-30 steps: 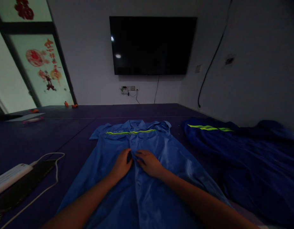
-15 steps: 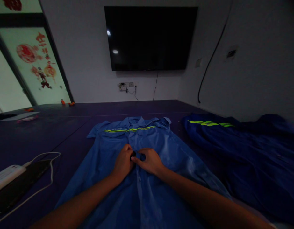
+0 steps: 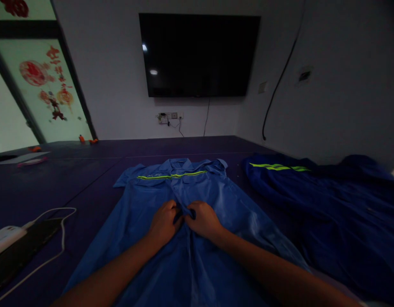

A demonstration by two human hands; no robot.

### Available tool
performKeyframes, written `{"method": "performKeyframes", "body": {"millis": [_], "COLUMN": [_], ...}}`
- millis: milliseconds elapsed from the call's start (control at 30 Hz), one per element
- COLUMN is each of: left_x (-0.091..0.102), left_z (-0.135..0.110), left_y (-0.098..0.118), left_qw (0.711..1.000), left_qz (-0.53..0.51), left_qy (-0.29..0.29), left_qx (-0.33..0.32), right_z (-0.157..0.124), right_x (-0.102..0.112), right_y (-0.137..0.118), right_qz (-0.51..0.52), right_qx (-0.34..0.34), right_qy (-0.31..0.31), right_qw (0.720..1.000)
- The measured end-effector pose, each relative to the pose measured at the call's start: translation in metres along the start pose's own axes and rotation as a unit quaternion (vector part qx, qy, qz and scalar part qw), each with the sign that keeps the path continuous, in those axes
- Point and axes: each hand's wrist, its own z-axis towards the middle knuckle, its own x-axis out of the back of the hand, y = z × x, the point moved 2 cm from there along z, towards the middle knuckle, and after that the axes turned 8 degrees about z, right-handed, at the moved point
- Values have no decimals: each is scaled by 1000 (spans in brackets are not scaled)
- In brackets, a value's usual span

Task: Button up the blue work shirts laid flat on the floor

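Note:
A light blue work shirt (image 3: pixel 216 200) with a yellow-green reflective stripe across the chest lies flat on the dark purple surface (image 3: pixel 97 170), collar away from me. My left hand (image 3: pixel 164 222) and my right hand (image 3: pixel 205 219) meet at the shirt's front placket, about mid-chest. Both have their fingers curled and pinch the fabric edges together between them. What sits between the fingertips is too dark to make out.
A darker blue garment (image 3: pixel 328 200) with a reflective stripe lies to the right. A white power strip (image 3: pixel 4 236), its cable and a dark phone (image 3: pixel 30 243) lie at the left. A wall-mounted TV (image 3: pixel 198 55) hangs ahead, a window to the left.
Both hands have closed from a flatter pose into a pinch on the placket and drawn closer together. The view has shifted slightly.

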Motion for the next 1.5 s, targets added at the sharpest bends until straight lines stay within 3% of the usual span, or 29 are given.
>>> {"method": "performKeyframes", "body": {"millis": [167, 300, 467, 667, 900, 1100, 1500], "left_x": [0, 3, 6, 5, 3, 4, 0], "left_z": [2, 5, 7, 7, 7, 6, 7], "left_y": [-3, -5, -6, -8, -12, -9, -13], "left_qw": [1000, 999, 995, 978, 955, 952, 945], "left_qz": [-14, -37, -93, -182, -262, -279, -294], "left_qy": [-8, -4, 4, 13, 42, 9, 47], "left_qx": [-1, 0, 40, 97, 132, 127, 136], "right_z": [3, 7, 9, 10, 10, 12, 8], "right_x": [-2, -8, -16, -19, -20, -23, -20], "right_y": [6, 13, 18, 20, 18, 20, 13], "right_qz": [21, 106, 272, 370, 424, 468, 428], "right_qx": [-13, -32, -51, -52, -45, -60, -59], "right_qy": [19, 27, 19, 12, -18, -7, -12], "right_qw": [1000, 993, 961, 927, 904, 882, 902]}}
